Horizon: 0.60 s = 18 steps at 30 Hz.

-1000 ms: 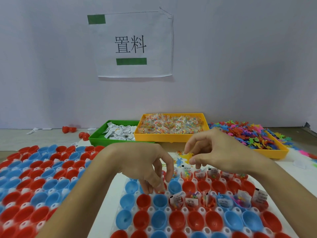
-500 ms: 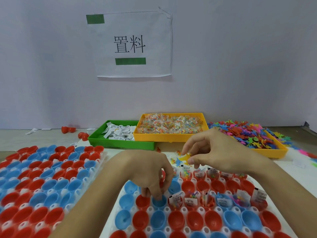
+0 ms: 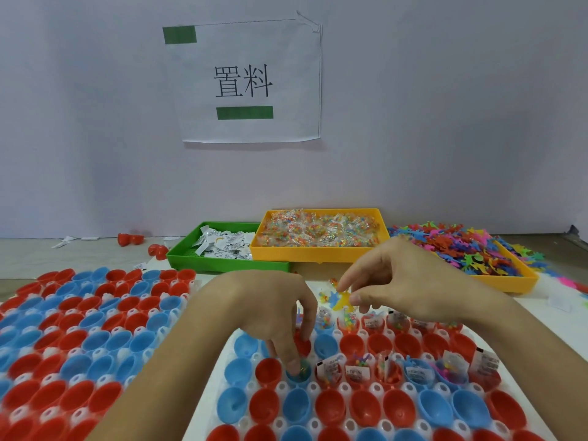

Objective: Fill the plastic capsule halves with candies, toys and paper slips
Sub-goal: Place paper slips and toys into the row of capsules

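White wall (image 3: 445,122) backs table (image 3: 105,249); both hands' fingers pinch small toys.

We see the red and blue capsule halves (image 3: 332,408) as smooth, glossy plastic, seated in a white plastic holder tray (image 3: 206,396). The green tray (image 3: 203,264) and yellow tray (image 3: 318,254) look like smooth plastic, the candies (image 3: 321,229) sit in shiny clear wrappers, and the slips (image 3: 224,245) look like paper. On the matt wall hangs a paper sign (image 3: 248,84).
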Each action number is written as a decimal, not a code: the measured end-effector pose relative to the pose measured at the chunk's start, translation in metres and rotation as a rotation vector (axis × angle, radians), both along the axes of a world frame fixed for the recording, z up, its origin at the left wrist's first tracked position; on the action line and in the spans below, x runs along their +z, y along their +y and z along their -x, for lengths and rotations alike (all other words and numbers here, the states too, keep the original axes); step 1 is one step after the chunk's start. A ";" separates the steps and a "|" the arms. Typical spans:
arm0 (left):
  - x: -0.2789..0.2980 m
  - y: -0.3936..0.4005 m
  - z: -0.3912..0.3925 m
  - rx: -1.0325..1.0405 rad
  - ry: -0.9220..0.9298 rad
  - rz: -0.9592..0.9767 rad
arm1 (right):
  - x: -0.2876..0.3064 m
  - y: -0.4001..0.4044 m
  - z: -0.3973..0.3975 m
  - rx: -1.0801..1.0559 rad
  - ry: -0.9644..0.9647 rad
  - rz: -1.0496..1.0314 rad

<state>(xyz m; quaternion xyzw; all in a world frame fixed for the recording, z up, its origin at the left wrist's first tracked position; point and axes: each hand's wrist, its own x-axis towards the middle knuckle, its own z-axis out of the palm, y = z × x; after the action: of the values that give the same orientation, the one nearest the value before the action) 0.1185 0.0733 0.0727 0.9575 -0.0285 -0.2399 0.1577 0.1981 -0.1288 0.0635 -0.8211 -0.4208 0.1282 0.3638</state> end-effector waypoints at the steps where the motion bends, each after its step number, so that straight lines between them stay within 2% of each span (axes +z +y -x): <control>1: 0.004 0.003 0.001 -0.003 -0.014 0.007 | 0.001 0.000 0.001 0.009 -0.008 0.010; 7: 0.023 0.024 0.010 0.043 -0.166 0.059 | 0.009 0.012 0.019 0.068 0.024 0.003; 11: 0.025 0.032 0.012 0.074 -0.251 0.056 | 0.004 0.029 0.037 0.108 -0.073 0.081; 18: 0.028 0.035 0.013 0.066 -0.270 0.059 | -0.002 0.054 0.045 0.163 -0.203 0.273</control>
<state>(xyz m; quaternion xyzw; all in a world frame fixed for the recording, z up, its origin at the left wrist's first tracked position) 0.1058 0.1082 0.1004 0.9765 -0.0252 -0.1026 0.1880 0.1533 -0.0747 0.0618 -0.8347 -0.4992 0.1297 0.1931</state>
